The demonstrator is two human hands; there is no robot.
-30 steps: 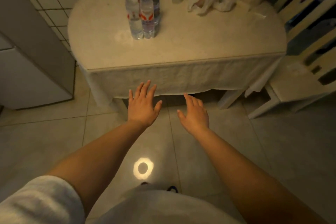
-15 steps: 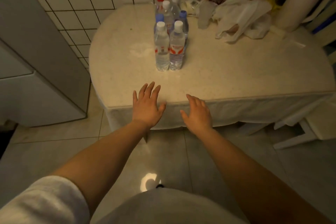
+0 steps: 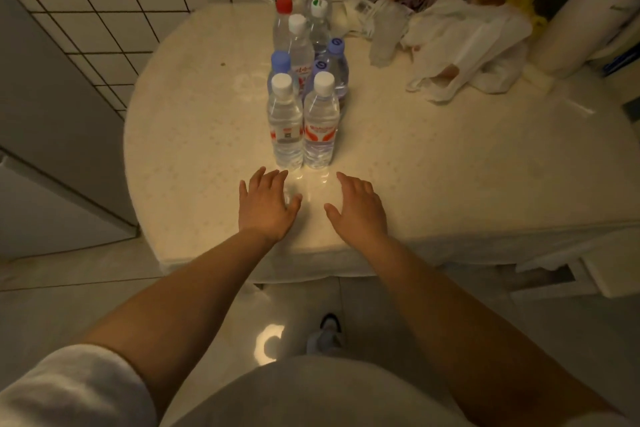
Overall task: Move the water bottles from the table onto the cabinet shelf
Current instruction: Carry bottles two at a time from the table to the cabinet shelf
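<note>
Several clear water bottles stand upright in a tight cluster on the round cream table. The two nearest have white caps and red-white labels: the left front bottle and the right front bottle. Behind them stand bottles with blue, white and red caps. My left hand hovers open over the table just short of the left front bottle. My right hand is open too, a little in front of the right front bottle. Neither hand touches a bottle.
White plastic bags and coloured cloths lie at the table's back right, beside a white cylindrical container. A grey cabinet or fridge stands at the left. The tiled wall is behind. A white chair sits low right.
I have stepped closer to the table. Both hands moved forward from past the table's front edge to above its top, close to the front two bottles.
</note>
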